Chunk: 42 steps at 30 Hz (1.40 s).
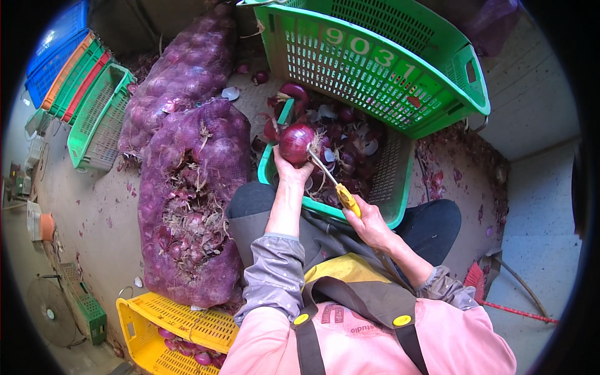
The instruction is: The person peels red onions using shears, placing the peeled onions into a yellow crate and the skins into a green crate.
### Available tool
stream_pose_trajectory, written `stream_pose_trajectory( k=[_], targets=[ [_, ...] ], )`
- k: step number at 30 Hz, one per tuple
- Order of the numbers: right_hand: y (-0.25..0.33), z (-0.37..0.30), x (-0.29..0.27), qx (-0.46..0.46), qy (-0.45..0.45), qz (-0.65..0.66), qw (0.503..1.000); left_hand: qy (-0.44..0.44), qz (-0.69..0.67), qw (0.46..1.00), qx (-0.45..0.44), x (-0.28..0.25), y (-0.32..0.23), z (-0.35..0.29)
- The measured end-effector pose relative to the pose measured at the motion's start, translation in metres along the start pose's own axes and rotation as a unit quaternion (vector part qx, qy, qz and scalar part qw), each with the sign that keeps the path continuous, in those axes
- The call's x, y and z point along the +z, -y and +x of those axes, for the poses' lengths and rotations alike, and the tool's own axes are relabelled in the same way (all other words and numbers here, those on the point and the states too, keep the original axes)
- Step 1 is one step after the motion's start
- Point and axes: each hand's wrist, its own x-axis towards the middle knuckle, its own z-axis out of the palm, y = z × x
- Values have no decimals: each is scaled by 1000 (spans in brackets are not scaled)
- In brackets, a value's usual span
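Observation:
A large red onion [296,141] rests in my left hand [291,170], its fingers closed around the underside. My right hand [370,225] grips the yellow handle of a small knife [346,197]. The knife's thin metal blade points up and left, with its tip touching the dry root end of the onion. Below both hands, between my knees, stands a green crate [406,181] holding onions and loose skins. Left of it, a purple mesh sack [215,140] is torn open, showing onions and dry skins inside.
A larger green crate [300,47] leans over the far side of the lower one. Another full onion sack [194,56] lies behind the torn one. A yellow crate [140,325] with onions stands near left. Crates [100,119] are stacked far left; a red broom [476,281] lies right.

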Motion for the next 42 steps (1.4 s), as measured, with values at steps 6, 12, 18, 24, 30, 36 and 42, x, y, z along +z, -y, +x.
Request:
stream_pose_trajectory(
  k=[6, 12, 18, 24, 30, 36, 42],
  targets=[
    [15, -16, -16, 38, 12, 29, 999, -8, 60, 998, 22, -2, -6, 10],
    [14, -16, -42, 116, 89, 121, 982, 66, 8, 994, -85, 2, -3, 4],
    [21, -13, -25, -22, -4, 11, 1000, 53, -19, 997, -48, -8, -7, 12],
    [13, -2, -9, -13, 8, -37, 999, 35, -37, 997, -55, -5, -1, 4],
    [22, -4, -24, 13, 50, -4, 999, 12, -25, 999, -31, -11, -8, 15],
    [33, -5, -42, 69, 95, 64, 991, 38, -89, 988, -124, -1, -10, 7],
    [33, -7, -41, -17, 87, 9, 996, 115, -54, 990, -60, -3, -1, 5]
  ],
)
